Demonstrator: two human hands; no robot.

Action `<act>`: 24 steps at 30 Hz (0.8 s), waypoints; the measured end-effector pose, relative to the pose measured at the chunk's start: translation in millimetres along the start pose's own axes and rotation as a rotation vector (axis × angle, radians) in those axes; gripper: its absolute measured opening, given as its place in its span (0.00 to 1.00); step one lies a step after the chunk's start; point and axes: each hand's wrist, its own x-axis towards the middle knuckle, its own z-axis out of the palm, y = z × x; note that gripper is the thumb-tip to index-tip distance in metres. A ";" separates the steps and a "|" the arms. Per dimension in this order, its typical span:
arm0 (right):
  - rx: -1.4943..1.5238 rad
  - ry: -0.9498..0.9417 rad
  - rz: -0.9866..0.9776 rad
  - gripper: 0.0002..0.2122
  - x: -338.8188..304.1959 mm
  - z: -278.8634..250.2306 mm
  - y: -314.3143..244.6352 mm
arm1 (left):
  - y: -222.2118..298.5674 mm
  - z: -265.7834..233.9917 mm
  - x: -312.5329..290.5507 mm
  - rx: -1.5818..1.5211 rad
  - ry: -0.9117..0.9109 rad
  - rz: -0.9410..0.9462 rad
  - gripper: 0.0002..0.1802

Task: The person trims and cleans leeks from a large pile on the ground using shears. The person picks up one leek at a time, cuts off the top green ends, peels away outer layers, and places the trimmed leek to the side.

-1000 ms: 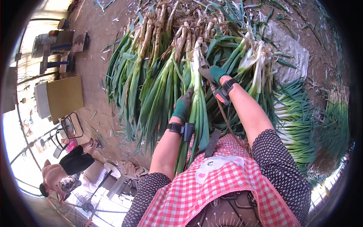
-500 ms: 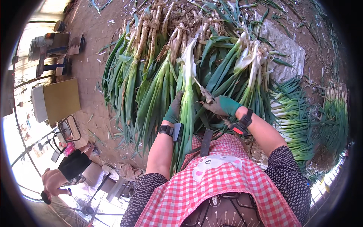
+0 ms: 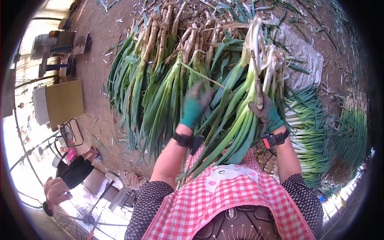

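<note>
My right hand [image 3: 267,114], in a green and grey glove, is closed around an air blow gun [image 3: 259,94] with a long thin nozzle pointing away from me. Directly beneath lies a green onion [image 3: 251,93] with a bare white stalk and long leaves trailing toward my apron. Whether the right fingers also press on this stalk, I cannot tell. To the left, my left hand [image 3: 196,103], gloved alike and blurred, hovers empty over the leaves with its fingers apart. Unpeeled green onions [image 3: 160,44] with brown, rooty stalks spread beyond and left of it.
Stacked peeled onions [image 3: 306,120] lie at the right, with another bundle [image 3: 354,120] farther right. A pale plastic sheet [image 3: 300,52] covers ground at the far right. At left stand a box-like panel [image 3: 64,104], a chair [image 3: 74,132], a fan [image 3: 89,219] and another person [image 3: 60,190].
A green onion held in my left hand has moved right onto the peeled stalks, and that hand has let go. My right hand has shifted right with the air blow gun, its nozzle now more upright.
</note>
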 end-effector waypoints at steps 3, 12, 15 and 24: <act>-0.176 -0.024 0.202 0.23 15.5 10.2 22.2 | -85.4 -54.2 29.6 0.961 0.151 -0.311 0.45; -0.389 -0.367 0.039 0.18 -7.4 83.9 99.0 | -123.9 -97.3 42.2 0.772 -0.200 -0.575 0.33; -0.351 -0.479 0.050 0.16 -18.6 108.7 57.1 | -94.2 -90.4 32.1 0.778 -0.154 -0.446 0.21; -0.219 -0.721 0.416 0.15 -27.4 109.0 -5.3 | 35.8 -139.4 -72.7 0.552 -0.198 -0.485 0.18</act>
